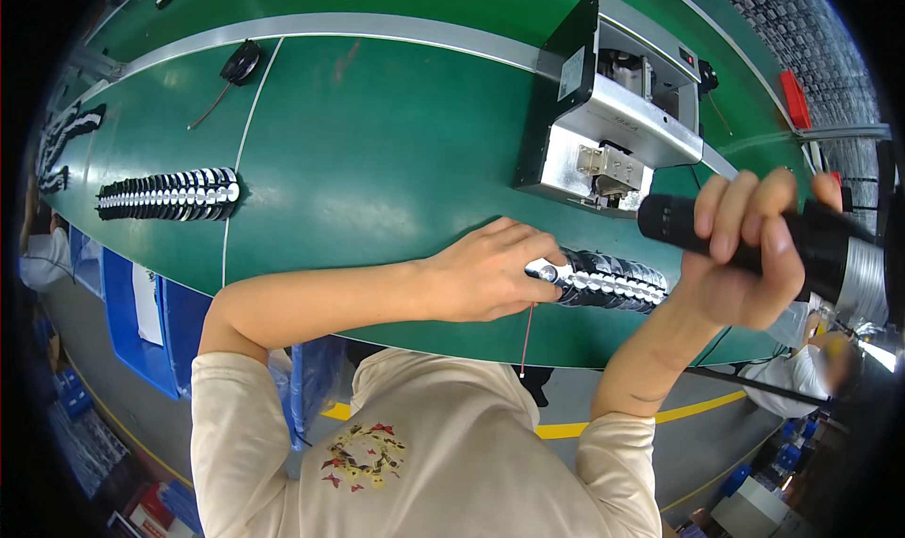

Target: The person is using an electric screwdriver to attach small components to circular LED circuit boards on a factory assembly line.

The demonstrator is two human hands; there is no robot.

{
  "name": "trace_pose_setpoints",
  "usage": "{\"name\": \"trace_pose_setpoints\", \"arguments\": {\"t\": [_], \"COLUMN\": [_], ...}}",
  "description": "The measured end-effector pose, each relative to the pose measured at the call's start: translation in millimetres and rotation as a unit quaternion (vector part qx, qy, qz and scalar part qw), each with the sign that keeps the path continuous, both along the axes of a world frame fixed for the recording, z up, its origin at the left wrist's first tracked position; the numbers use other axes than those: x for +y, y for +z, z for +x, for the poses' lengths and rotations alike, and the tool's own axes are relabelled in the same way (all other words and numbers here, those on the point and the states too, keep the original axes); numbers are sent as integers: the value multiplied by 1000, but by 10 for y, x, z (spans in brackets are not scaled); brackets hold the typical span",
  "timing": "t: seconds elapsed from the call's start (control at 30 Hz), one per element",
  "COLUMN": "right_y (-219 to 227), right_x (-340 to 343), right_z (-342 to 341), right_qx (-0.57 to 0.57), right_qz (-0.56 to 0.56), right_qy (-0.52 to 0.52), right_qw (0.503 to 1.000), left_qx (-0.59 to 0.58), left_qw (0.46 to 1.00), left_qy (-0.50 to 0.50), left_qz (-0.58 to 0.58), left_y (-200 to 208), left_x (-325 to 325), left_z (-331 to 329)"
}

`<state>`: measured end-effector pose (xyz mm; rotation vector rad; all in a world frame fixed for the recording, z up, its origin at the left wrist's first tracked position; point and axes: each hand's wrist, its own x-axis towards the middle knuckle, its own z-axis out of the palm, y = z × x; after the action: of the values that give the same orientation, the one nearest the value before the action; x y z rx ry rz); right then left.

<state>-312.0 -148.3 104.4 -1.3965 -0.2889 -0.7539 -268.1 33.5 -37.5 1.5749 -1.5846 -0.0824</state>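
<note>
My left hand (500,269) rests on the green bench, its thumb and fingers closed around a black part with a silver face (547,272). A thin red wire (526,340) with a small white plug hangs below that hand over the bench edge. The part sits at the left end of a row of black-and-silver parts (613,282) packed tightly together. Raised at the right, my right hand (754,241) wraps its fingers around a black cylindrical tool (820,246) held nearly level. A ribbed silver section shows toward the tool's right end.
A black-and-silver bench machine (617,105) stands beyond the right hand. Another row of parts (170,196) lies at the left. A round black part with a wire (241,62) lies farther back. Blue bins (141,326) stand below the bench's left edge. Another person (801,373) is at the right.
</note>
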Motion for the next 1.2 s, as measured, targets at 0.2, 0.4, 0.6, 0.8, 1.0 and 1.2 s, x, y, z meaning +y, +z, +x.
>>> {"name": "trace_pose_setpoints", "arguments": {"t": [0.2,0.4,0.6,0.8,1.0,1.2], "right_y": [-102,-168,-271,-465,-437,-462], "right_x": [-66,99,218,258,330,388], "right_z": [180,92,-442,-518,-625,-640], "right_qx": [26,48,38,59,72,66], "right_qz": [-16,-5,40,50,-43,-59], "right_qy": [-53,5,34,30,48,60], "right_qw": [998,999,998,997,995,994], "left_qx": [2,-3,-5,13,16,58], "left_qw": [1000,1000,1000,1000,1000,997], "left_qy": [-10,10,15,7,-7,-9], "left_qz": [-9,-7,2,11,20,52], "left_y": [9,-49,-32,-8,55,128], "left_x": [-27,13,-19,2,14,34], "left_z": [1,-2,-13,-1,-13,-25]}}
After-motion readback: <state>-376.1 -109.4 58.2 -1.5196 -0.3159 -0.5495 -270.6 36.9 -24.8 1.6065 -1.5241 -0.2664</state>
